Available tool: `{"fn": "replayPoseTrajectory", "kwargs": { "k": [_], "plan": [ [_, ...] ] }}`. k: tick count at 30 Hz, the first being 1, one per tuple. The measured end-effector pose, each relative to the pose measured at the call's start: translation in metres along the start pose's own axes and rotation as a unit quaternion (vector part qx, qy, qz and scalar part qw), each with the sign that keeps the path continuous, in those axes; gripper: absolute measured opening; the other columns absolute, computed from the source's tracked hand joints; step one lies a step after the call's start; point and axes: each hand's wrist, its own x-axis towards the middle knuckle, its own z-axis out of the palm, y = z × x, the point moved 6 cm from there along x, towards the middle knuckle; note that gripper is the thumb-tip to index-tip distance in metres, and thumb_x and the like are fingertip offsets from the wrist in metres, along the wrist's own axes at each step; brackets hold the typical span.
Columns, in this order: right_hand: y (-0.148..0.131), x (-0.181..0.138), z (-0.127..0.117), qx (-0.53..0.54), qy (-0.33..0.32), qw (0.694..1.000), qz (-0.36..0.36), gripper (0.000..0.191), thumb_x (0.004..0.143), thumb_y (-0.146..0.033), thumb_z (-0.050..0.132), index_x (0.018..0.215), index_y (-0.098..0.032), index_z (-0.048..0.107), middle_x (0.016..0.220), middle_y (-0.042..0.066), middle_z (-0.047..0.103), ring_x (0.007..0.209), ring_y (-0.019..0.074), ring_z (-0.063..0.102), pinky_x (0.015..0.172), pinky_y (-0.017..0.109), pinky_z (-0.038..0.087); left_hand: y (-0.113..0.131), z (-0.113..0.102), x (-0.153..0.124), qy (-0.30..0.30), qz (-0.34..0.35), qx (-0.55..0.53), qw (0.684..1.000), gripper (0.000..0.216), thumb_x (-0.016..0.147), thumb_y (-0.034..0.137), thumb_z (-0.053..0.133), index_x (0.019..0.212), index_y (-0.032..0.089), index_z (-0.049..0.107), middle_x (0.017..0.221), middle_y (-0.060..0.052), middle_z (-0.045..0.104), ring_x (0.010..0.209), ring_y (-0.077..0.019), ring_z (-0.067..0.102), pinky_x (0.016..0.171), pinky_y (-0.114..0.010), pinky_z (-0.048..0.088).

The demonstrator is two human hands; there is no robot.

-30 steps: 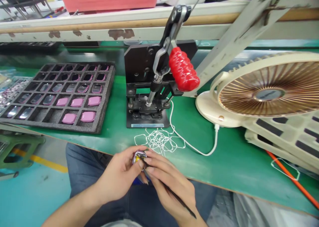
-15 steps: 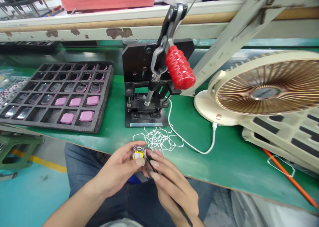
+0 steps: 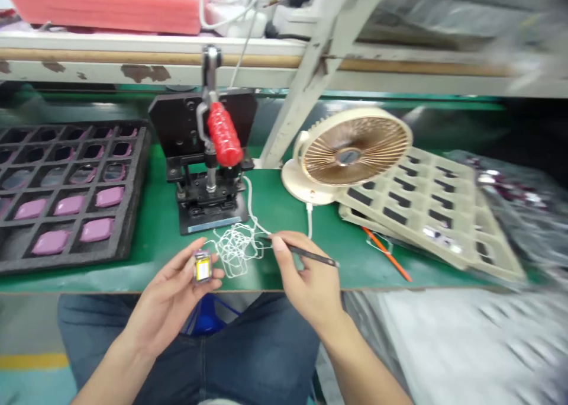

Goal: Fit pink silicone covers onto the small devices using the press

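Device (image 3: 203,267) (yellow inside) in left hand (image 3: 171,295).

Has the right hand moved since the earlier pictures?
Yes. Judged against the press, the right hand has gone right and forward, from the device in the left hand to the right side of the white loops.

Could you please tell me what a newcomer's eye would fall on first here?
Probably the bright red handle on the black press, towards the back of the green bench. Next might come the beige fan to the right, then the tangle of white loops before the press. Nearer, the left hand holds a small yellow-edged part; the right hand, a slim dark tool.
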Motion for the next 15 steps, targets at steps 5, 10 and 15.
{"fn": "replayPoseTrajectory", "kwargs": {
  "k": [5,10,15],
  "plan": [
    [-0.004,-0.007,-0.023,0.074,-0.003,0.997,0.031,0.029,0.115,-0.033,0.047,0.105,-0.021,0.072,0.106,0.007,0.076,0.102,0.0197,0.073,0.094,0.035,0.059,-0.008,-0.003,-0.002,0.034,-0.027,0.034,0.998,0.034,0.086,0.023,0.086,0.120,0.023,0.081,0.122,-0.015,0.081,0.093,-0.0314,0.080,0.067,-0.035,0.068],
    [0.029,0.005,-0.109,-0.260,0.025,0.953,0.151,0.049,0.116,-0.045,0.027,0.120,-0.019,0.068,0.105,0.009,0.076,0.097,0.0203,0.073,0.090,0.030,0.058,-0.013,-0.024,0.007,0.093,-0.063,0.073,0.991,0.049,0.066,0.027,0.099,0.113,0.024,0.082,0.136,-0.016,0.077,0.112,-0.0429,0.079,0.073,-0.037,0.072],
    [0.098,0.042,-0.240,-0.469,0.002,0.830,0.303,0.033,0.103,-0.040,0.056,0.105,-0.016,0.078,0.099,0.017,0.077,0.100,0.0326,0.072,0.089,0.037,0.053,-0.008,-0.021,0.001,0.086,-0.048,0.104,0.990,0.040,0.080,0.041,0.091,0.116,0.025,0.081,0.129,-0.011,0.081,0.118,-0.0381,0.078,0.087,-0.035,0.071]
  ]
}}
